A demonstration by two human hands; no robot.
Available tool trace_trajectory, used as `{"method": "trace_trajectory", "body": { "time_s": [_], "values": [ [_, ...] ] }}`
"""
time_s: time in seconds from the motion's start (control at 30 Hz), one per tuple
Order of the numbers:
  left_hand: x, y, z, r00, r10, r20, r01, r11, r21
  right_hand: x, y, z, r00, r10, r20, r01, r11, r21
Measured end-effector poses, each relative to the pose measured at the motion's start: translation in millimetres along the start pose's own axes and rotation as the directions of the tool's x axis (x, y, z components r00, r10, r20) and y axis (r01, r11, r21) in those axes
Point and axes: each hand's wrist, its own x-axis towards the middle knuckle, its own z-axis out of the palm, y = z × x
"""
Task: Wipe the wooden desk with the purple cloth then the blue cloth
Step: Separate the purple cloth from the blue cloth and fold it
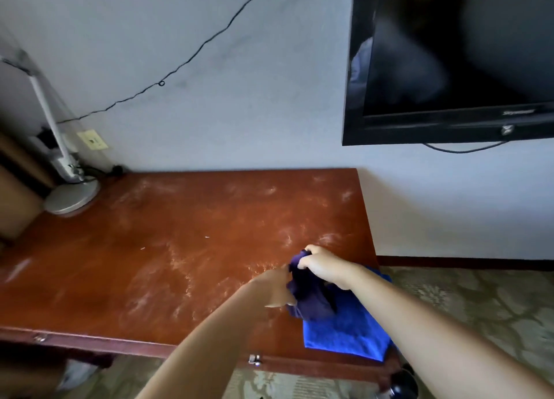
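The soft dark purple cloth (pixel 308 293) is bunched up near the right end of the reddish-brown wooden desk (pixel 168 248); its lower part lies on the flat bright blue cloth (pixel 344 329), and its top is lifted up; the blue cloth lies spread out by the front right corner of the desk, with 1 edge at the desk's right side.

The right hand (pixel 323 263) has its fingers curled around the top of the purple cloth and holds it; the left hand (pixel 277 287) is at the left side of the same cloth and touches it, but it looks blurry, so I cannot tell if its fingers hold the cloth or just rest there.

The desk top has pale dusty smears all over it; a white desk lamp with a round flat base (pixel 72 196) stands at the back left corner; a big black flat TV (pixel 455 59) hangs on the pale wall above the right end; a thin black wire (pixel 192 55) runs across the wall.
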Motion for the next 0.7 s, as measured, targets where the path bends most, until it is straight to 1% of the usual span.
{"method": "trace_trajectory", "body": {
  "time_s": [0.1, 0.17, 0.27, 0.37, 0.47, 0.53, 0.63, 0.7],
  "values": [
    [-17, -20, -14, 0.998, -0.043, -0.044, 0.036, 0.986, -0.164, -6, -30, 14, 0.999, -0.027, -0.033, 0.032, 0.986, 0.161],
    [-30, -37, -24, 0.994, -0.070, -0.083, 0.044, 0.958, -0.285, -11, -51, 25, 0.997, -0.046, -0.061, 0.058, 0.975, 0.215],
    [-50, -66, -36, 0.985, -0.115, -0.130, 0.043, 0.885, -0.463, -15, -83, 44, 0.995, -0.078, -0.067, 0.094, 0.954, 0.284],
    [-70, -94, -45, 0.969, -0.172, -0.177, 0.043, 0.825, -0.564, -16, -112, 64, 0.989, -0.106, -0.103, 0.134, 0.937, 0.322],
    [-97, -121, -53, 0.934, -0.226, -0.277, 0.039, 0.834, -0.551, -21, -141, 90, 0.982, -0.115, -0.149, 0.159, 0.931, 0.328],
    [-115, -135, -57, 0.921, -0.241, -0.307, 0.039, 0.840, -0.542, -24, -158, 106, 0.979, -0.116, -0.170, 0.169, 0.925, 0.341],
    [-144, -158, -61, 0.931, -0.200, -0.305, 0.024, 0.868, -0.496, -28, -182, 133, 0.971, -0.116, -0.210, 0.185, 0.921, 0.342],
    [-162, -169, -61, 0.945, -0.149, -0.291, 0.024, 0.919, -0.393, -34, -195, 151, 0.967, -0.106, -0.232, 0.190, 0.907, 0.375]
  ]
}}
